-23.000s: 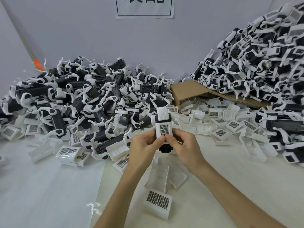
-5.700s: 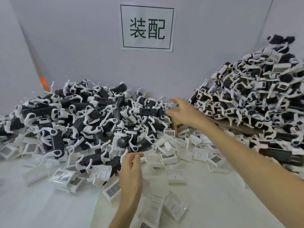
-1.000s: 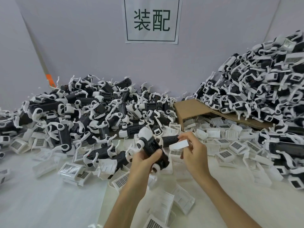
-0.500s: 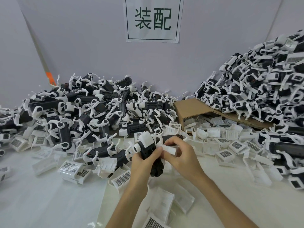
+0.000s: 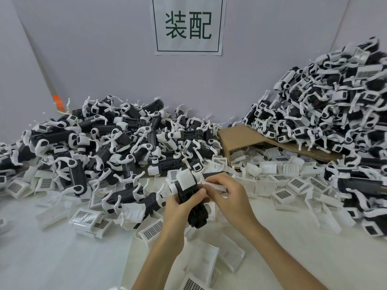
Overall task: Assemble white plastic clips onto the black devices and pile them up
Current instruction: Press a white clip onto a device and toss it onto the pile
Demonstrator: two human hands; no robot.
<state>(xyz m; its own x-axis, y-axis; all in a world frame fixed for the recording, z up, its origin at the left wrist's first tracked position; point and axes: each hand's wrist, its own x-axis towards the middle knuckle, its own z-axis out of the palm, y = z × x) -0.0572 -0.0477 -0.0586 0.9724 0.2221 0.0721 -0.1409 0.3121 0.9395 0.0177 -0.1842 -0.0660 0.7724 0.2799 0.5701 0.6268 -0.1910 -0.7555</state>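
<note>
My left hand (image 5: 180,204) grips a black device (image 5: 193,206) with a white head, held tilted over the table's middle. My right hand (image 5: 227,195) pinches a white plastic clip (image 5: 217,186) against the device's upper right side. The clip is partly hidden by my fingers. A heap of black devices with white arms (image 5: 104,147) fills the left and back. A taller pile of devices with clips (image 5: 326,105) rises at the right. Loose white clips (image 5: 282,181), some with grid labels, lie scattered between the heaps.
A brown cardboard sheet (image 5: 240,137) lies under the right pile's near edge. More loose clips (image 5: 209,260) lie on the white table below my hands. A paper sign (image 5: 188,26) hangs on the back wall. Bare white table (image 5: 52,258) shows at the lower left.
My right hand brought the white clip from apart onto the device held in my left hand. The device has tipped a little more upright and closer to me.
</note>
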